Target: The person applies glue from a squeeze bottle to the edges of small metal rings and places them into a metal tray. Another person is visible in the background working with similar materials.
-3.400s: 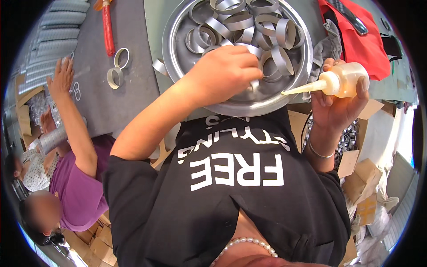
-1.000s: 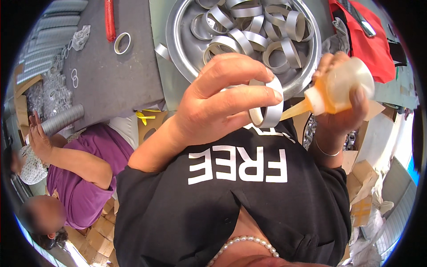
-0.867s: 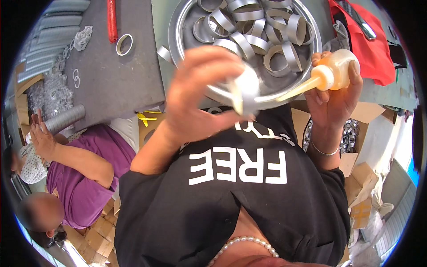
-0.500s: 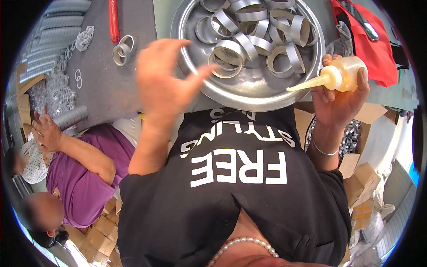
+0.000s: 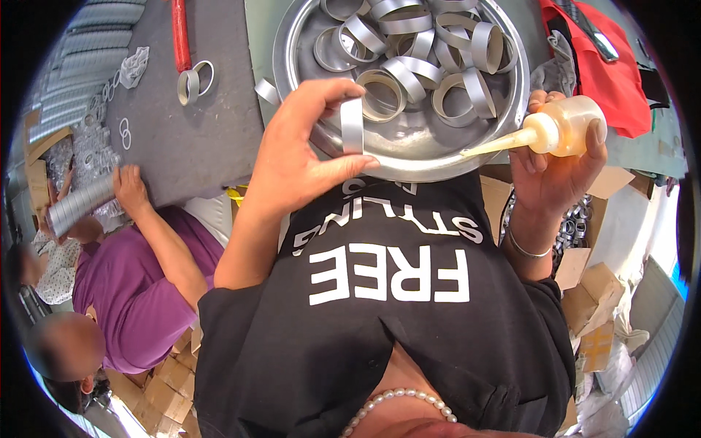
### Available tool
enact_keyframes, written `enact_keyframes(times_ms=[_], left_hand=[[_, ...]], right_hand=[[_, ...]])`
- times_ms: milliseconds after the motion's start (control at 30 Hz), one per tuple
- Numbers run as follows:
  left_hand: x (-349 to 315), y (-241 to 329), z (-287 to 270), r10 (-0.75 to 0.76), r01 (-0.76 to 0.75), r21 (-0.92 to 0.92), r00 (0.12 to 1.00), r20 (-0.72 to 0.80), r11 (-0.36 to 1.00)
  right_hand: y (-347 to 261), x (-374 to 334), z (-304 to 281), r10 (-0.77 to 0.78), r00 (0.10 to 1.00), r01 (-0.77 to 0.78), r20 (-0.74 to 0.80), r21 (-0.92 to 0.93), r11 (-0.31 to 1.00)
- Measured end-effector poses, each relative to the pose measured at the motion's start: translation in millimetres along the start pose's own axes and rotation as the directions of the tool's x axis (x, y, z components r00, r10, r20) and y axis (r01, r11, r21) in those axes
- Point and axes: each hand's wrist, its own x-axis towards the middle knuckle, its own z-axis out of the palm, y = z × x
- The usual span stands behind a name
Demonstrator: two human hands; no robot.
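Note:
My left hand (image 5: 310, 142) is closed on a silver ring (image 5: 352, 125), pinched by its edges between thumb and fingers over the near-left rim of a round metal tray (image 5: 409, 169). Several more silver rings (image 5: 418, 77) with beige insides lie heaped in the tray. In my right hand (image 5: 544, 171) is a squeeze bottle (image 5: 569, 125) of amber liquid, held on its side. Its long pale nozzle (image 5: 504, 141) points left over the tray's right rim, apart from the ring.
Left of the tray, another silver ring (image 5: 267, 91) lies on the table. A red-handled tool (image 5: 180, 36) and two rings (image 5: 196, 84) are farther left. At the left, a co-worker in purple handles a stack of rings (image 5: 84, 201). A red cloth (image 5: 621, 87) lies right.
My left hand has moved right and now grips a silver ring. A ring now shows on the table left of the tray. The co-worker's hand has moved onto the stack of rings.

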Motion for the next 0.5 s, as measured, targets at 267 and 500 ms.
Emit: enact_keyframes(times_ms=[267,500], left_hand=[[-25.3,42.7,-2.1,-0.014,0.010,0.403,1.000,0.007,0.915],[-39.9,69.8,36.9,-0.211,0.176,-0.462,0.977,-0.025,0.869]], right_hand=[[-30.3,-18.5,-15.2,0.009,0.996,-0.001,0.088,-0.094,0.996],[-46.0,-48.5,-29.4,-0.428,0.876,0.482,0.222,-0.374,0.793]])
